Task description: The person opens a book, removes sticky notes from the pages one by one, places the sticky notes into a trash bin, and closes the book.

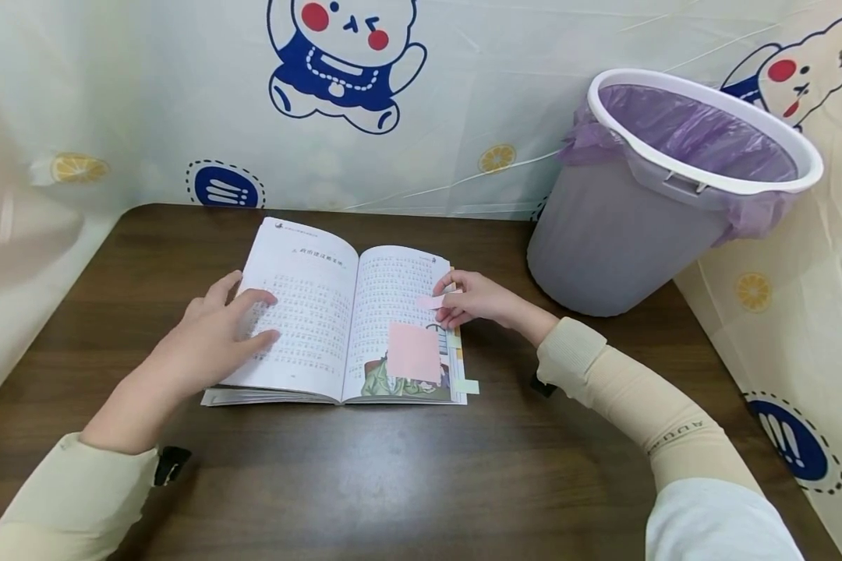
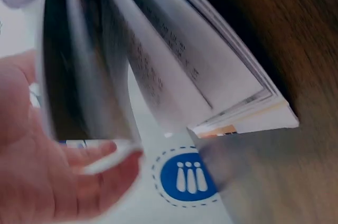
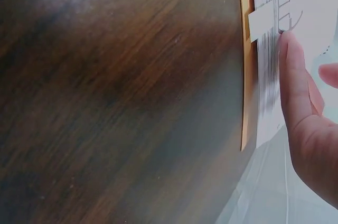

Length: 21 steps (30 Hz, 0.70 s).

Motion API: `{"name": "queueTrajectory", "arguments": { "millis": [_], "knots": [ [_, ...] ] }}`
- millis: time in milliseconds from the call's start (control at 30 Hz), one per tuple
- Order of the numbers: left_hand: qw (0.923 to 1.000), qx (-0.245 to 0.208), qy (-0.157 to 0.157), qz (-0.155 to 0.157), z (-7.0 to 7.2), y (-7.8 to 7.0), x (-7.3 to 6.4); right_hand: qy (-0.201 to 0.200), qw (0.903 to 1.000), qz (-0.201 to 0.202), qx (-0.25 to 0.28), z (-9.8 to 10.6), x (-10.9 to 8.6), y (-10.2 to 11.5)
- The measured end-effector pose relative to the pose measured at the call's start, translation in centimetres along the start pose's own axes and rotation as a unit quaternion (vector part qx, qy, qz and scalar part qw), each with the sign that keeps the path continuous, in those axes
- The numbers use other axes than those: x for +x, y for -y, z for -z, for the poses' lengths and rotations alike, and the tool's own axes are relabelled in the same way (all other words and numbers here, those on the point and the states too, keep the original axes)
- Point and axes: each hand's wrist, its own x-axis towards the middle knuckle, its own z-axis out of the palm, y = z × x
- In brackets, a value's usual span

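An open book [image 1: 295, 312] with printed pages lies on the brown table. My left hand [image 1: 206, 336] lies over its left page, fingers spread and thumb toward the middle of the page. In the left wrist view this hand [image 2: 58, 171] is beside blurred, fanned page edges [image 2: 174, 76]. At the right page's outer edge, my right hand [image 1: 473, 298] pinches a small pink sticky note [image 1: 431, 302] between thumb and fingers. A larger square pink sticky note [image 1: 414, 352] sits low on the right page, partly covering a coloured picture. Pale tabs [image 1: 466, 386] stick out from the right edge.
A grey trash bin [image 1: 603, 226] with a white rim and purple liner stands at the back right, beyond my right hand. Patterned curtain [image 1: 463, 93] hangs behind and along both sides of the table [image 1: 393, 475].
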Motion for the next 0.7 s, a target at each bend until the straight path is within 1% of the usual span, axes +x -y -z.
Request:
{"name": "queueTrajectory", "arguments": {
  "millis": [67,133,167,233,300,333,400,467,533,600,700],
  "knots": [
    [0.9992,0.035,-0.016,0.009,-0.4,-0.6,-0.1,-0.004,1.0,0.002,-0.001,0.0,0.0,0.1],
    [0.9967,0.072,-0.031,0.019,-0.7,-1.2,-0.2,-0.008,0.9999,0.004,-0.009,0.0,0.0,0.2],
    [0.9949,0.091,-0.04,0.018,-0.9,-1.6,-0.2,-0.01,0.9998,0.005,-0.014,0.0,0.0,0.3],
    [0.991,0.121,-0.059,0.004,-1.3,-2.4,-0.1,-0.014,0.9995,0.007,-0.027,0.0,-0.1,0.4],
    [0.9862,0.14,-0.084,-0.025,-1.7,-3.2,-0.1,-0.02,0.9989,0.005,-0.042,0.0,-0.1,0.4],
    [0.9834,0.146,-0.097,-0.046,-2.0,-3.6,0.0,-0.023,0.9985,0.004,-0.05,0.0,-0.1,0.4],
    [0.9788,0.144,-0.116,-0.088,-2.6,-4.5,0.1,-0.031,0.997,0.002,-0.071,-0.1,-0.1,0.3],
    [0.9766,0.129,-0.118,-0.126,-3.2,-5.2,0.4,-0.035,0.9948,0.006,-0.095,-0.1,-0.1,0.2],
    [0.9771,0.106,-0.105,-0.152,-3.8,-5.9,0.6,-0.039,0.9911,0.014,-0.126,-0.1,-0.1,0.2],
    [0.9775,0.08,-0.093,-0.172,-4.4,-6.5,1.0,-0.043,0.9857,0.025,-0.161,-0.2,-0.2,0.2],
    [0.9786,0.051,-0.068,-0.188,-4.9,-7.3,1.4,-0.059,0.973,0.044,-0.219,-0.4,-0.5,0.2]
  ]
}}
